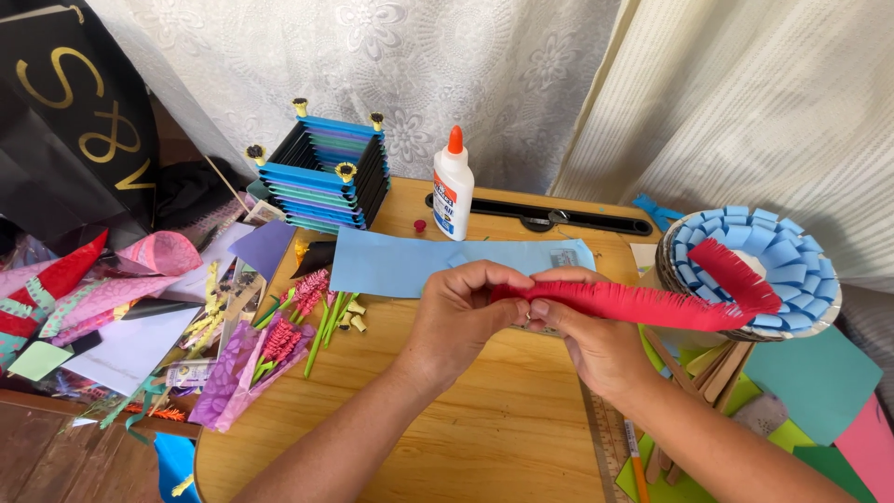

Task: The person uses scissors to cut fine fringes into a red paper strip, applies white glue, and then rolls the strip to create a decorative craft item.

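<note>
Red fringed paper strip [643,305] is held between both hands above the wooden desk [484,419]. Left hand [461,317] is closed on the strip's near end, thumb and fingertips pinched together over it. Right hand [596,345] sits directly beside the left, touching it, with thumb and forefinger clamped on the same end from below. From the hands the strip runs out to the right and curls upward, its far end lying over a round basket [745,326] faced with rows of blue paper tabs.

Just beyond the hands a light blue paper sheet [391,265] lies flat on the desk. Behind that sheet stands a white glue bottle [453,191] with an orange cap, upright. Further beyond and to the left of the hands is a square stack of blue and black folded paper [321,177] with small yellow-tipped posts at its corners.

Left of the left hand lie pink paper flowers on green stems [312,307], some wrapped in purple paper [233,373]. Loose coloured papers [84,298] lie well apart, further left. Right of the right forearm are green, teal and pink sheets [819,401], wooden sticks [708,368] and an orange pencil [636,466] beside a ruler [603,438].
</note>
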